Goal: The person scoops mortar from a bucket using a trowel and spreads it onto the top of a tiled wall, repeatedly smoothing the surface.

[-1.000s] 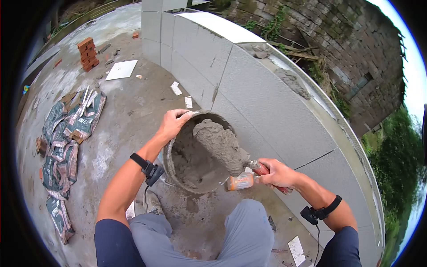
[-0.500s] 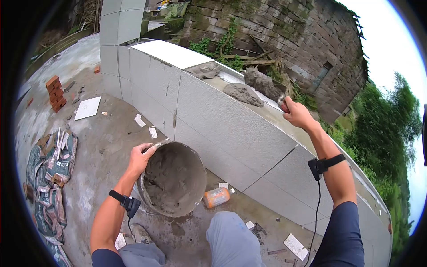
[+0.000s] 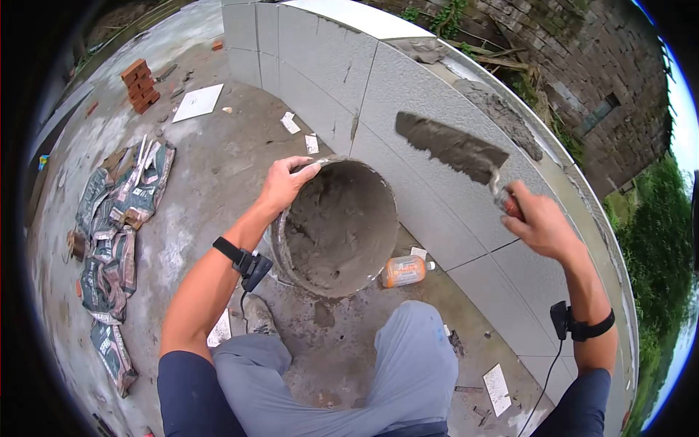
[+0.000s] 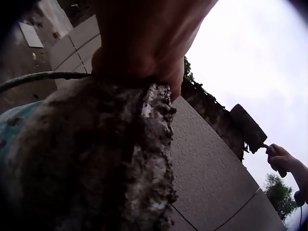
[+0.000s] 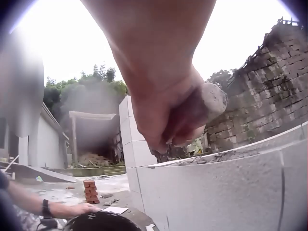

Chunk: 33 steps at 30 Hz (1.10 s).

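My left hand (image 3: 287,186) grips the far-left rim of a round bucket (image 3: 394,197) that holds wet grey mortar (image 3: 335,226). In the left wrist view the bucket's rim (image 4: 154,159) is crusted with dried mortar. My right hand (image 3: 539,222) holds a trowel (image 3: 451,146) by its red handle, raised to the right of the bucket. A thin film of mortar coats the blade, which overlaps the tiled wall's side in the head view. The handle's rounded end (image 5: 214,102) pokes out of my fist in the right wrist view. Mortar (image 3: 499,116) lies spread along the wall top.
The grey-tiled low wall (image 3: 466,211) curves along the right, with a white slab (image 3: 357,18) on top. An orange-labelled bottle (image 3: 405,272) lies beside the bucket. Empty-looking sacks (image 3: 109,269), stacked bricks (image 3: 140,86) and a white tile (image 3: 198,103) lie leftward.
The trowel, first heaped with mortar over the bucket, went over the wall top and has come back down nearly bare. More mortar lies on the wall top. My left hand stays on the rim.
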{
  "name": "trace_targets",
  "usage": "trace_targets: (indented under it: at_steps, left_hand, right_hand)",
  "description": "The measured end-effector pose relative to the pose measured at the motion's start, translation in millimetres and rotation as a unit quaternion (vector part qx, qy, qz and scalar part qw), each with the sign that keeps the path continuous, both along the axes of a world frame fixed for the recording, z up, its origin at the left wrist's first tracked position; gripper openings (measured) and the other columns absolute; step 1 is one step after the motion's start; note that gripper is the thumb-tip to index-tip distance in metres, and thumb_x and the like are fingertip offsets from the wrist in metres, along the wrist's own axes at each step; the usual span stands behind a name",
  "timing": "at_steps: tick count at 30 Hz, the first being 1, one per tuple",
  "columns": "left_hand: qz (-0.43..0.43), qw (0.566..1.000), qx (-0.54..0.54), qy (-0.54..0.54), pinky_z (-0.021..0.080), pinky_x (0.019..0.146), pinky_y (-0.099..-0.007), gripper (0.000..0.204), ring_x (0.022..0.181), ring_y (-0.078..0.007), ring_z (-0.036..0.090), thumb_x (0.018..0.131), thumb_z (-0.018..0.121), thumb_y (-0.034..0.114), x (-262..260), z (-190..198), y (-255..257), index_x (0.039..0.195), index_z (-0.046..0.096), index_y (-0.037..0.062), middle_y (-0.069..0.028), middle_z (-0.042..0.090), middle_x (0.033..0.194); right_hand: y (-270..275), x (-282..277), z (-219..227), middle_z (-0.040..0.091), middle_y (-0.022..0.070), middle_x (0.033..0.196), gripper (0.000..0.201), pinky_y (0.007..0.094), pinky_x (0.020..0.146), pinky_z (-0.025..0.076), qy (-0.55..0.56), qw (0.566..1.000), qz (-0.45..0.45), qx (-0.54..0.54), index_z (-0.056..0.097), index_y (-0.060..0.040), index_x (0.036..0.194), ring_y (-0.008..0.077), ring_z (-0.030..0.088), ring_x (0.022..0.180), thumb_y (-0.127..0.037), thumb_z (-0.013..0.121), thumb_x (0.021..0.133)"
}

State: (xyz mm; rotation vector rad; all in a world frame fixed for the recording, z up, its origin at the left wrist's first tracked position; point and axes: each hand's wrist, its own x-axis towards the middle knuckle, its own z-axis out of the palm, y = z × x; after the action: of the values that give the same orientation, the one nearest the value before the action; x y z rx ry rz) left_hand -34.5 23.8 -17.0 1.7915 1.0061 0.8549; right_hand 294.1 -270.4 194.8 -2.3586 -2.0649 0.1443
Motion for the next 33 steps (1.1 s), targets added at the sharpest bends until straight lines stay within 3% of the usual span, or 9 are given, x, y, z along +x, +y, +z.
trace_targets:
  at_steps: [4,8,12,14,18,21,28,30,33]
  left_hand:
    - [-0.013,1.000,0.013,0.016,0.051,0.091,-0.0346,0.055,0.101,-0.0225,0.069,0.088,0.072,0.041,4.5,-2.7,3.5,0.117,0.070,-0.0053,-0.0179,0.074,0.106]
    - [-0.024,1.000,0.001,-0.014,0.050,0.085,-0.0306,0.048,0.093,-0.0146,0.064,0.091,0.072,0.032,10.4,-3.2,-0.2,0.116,0.068,-0.0086,-0.0113,0.073,0.103]
    - [-0.026,1.000,0.010,0.014,0.052,0.088,-0.0336,0.057,0.095,-0.0218,0.070,0.084,0.076,0.040,11.2,3.0,-6.8,0.119,0.069,-0.0050,-0.0174,0.075,0.103]
    - [-0.019,0.999,0.001,0.027,0.052,0.087,-0.0337,0.057,0.094,-0.0217,0.070,0.083,0.077,0.039,10.4,13.3,-14.0,0.118,0.070,-0.0047,-0.0174,0.075,0.102]
    - [-0.003,1.000,-0.001,0.005,0.053,0.086,-0.0343,0.056,0.092,-0.0216,0.071,0.081,0.078,0.038,9.8,5.1,-13.8,0.117,0.070,-0.0040,-0.0173,0.075,0.102]
    - [0.000,1.000,0.011,0.006,0.053,0.085,-0.0344,0.055,0.092,-0.0220,0.071,0.081,0.078,0.037,8.0,7.3,-18.6,0.116,0.071,-0.0043,-0.0177,0.075,0.101]
    - [0.008,1.000,-0.004,-0.006,0.053,0.085,-0.0336,0.054,0.091,-0.0210,0.070,0.082,0.078,0.036,1.2,4.7,-19.3,0.116,0.070,-0.0052,-0.0180,0.075,0.100]
    - [0.015,1.000,-0.006,-0.004,0.053,0.084,-0.0332,0.055,0.091,-0.0204,0.070,0.082,0.078,0.036,-2.1,7.0,-22.0,0.117,0.070,-0.0055,-0.0179,0.075,0.099]
    - [0.007,1.000,0.005,0.001,0.052,0.083,-0.0288,0.047,0.092,-0.0124,0.064,0.090,0.075,0.027,-4.7,0.9,-15.2,0.120,0.067,-0.0082,-0.0107,0.072,0.102]
  right_hand:
    - [38.4,-48.7,-116.0,0.064,0.0184,0.086,0.024,0.0460,0.063,0.054,-0.116,0.983,0.137,-0.045,0.049,-0.0050,0.108,0.0381,0.068,0.074,-0.014,0.062,0.090]
    - [109.8,-81.7,-188.0,0.068,0.0102,0.090,0.023,0.0366,0.066,0.058,-0.248,0.958,0.141,-0.029,0.052,-0.0006,0.108,0.0247,0.073,0.081,-0.008,0.064,0.090]
    - [160.7,-117.6,-250.6,0.073,0.0098,0.102,0.037,0.0325,0.075,0.059,-0.239,0.957,0.092,-0.134,0.058,-0.0014,0.116,0.0234,0.073,0.095,-0.009,0.073,0.084]
    - [168.1,-118.9,-268.4,0.074,0.0102,0.106,0.042,0.0317,0.078,0.059,-0.212,0.959,0.066,-0.176,0.059,-0.0021,0.119,0.0233,0.073,0.100,-0.009,0.075,0.081]
    - [165.0,-100.0,-269.0,0.074,0.0112,0.110,0.042,0.0348,0.084,0.058,-0.194,0.933,0.184,-0.242,0.062,-0.0045,0.122,0.0260,0.072,0.103,-0.012,0.074,0.082]
    - [154.5,-84.5,-273.1,0.072,0.0191,0.101,0.036,0.0457,0.081,0.056,-0.041,0.936,0.234,-0.259,0.060,-0.0028,0.119,0.0376,0.070,0.098,-0.007,0.065,0.084]
    - [136.2,-102.4,-293.5,0.069,0.0228,0.090,0.039,0.0477,0.076,0.052,0.218,0.914,0.196,-0.282,0.056,0.0014,0.116,0.0405,0.067,0.089,-0.008,0.065,0.078]
    - [129.2,-117.9,-297.0,0.067,0.0207,0.085,0.039,0.0446,0.068,0.051,0.283,0.909,0.186,-0.242,0.054,0.0037,0.112,0.0344,0.067,0.077,-0.007,0.066,0.077]
    - [123.2,-141.0,-284.4,0.053,0.0056,0.074,0.026,0.0335,0.052,0.045,0.497,0.804,0.037,-0.323,0.049,-0.0015,0.099,0.0145,0.054,0.057,-0.008,0.068,0.082]
